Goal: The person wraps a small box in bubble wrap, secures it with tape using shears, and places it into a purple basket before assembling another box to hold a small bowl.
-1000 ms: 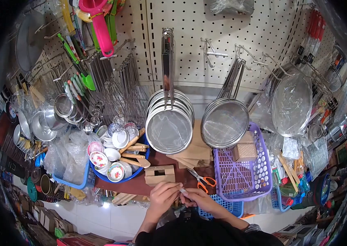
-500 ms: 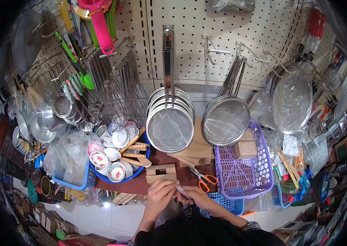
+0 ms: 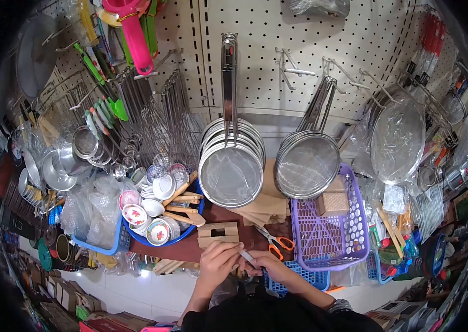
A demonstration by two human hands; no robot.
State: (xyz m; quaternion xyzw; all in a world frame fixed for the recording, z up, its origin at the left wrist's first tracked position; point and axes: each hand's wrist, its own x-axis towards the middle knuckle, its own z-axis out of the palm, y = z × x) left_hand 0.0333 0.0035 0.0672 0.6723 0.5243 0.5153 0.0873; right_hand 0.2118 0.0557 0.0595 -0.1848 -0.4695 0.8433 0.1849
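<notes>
Close together at the table's front edge, both my hands have their fingers bent around a small pale, strip-like item [image 3: 247, 256]. My left hand [image 3: 220, 262] pinches at its upper left end, with the fingers closed. My right hand [image 3: 267, 265] is closed around its lower right part. What exactly the item is cannot be made out. Just above my left hand lies a brown cardboard piece [image 3: 217, 233] with a dark rectangular opening. Orange-handled scissors [image 3: 274, 243] lie right of the cardboard, above my right hand.
A blue basin [image 3: 173, 238] of small bowls and wooden-handled tools stands at left. A purple basket [image 3: 331, 260] holding boxes is at right, near a blue basket [image 3: 306, 276]. Large strainers [image 3: 231, 176] hang ahead from a pegboard [image 3: 256, 55], over brown cardboard sheets [image 3: 264, 206].
The view has shifted very slightly. Both hands keep nearly the same pose around the pale item, and more of its strip shows between them.
</notes>
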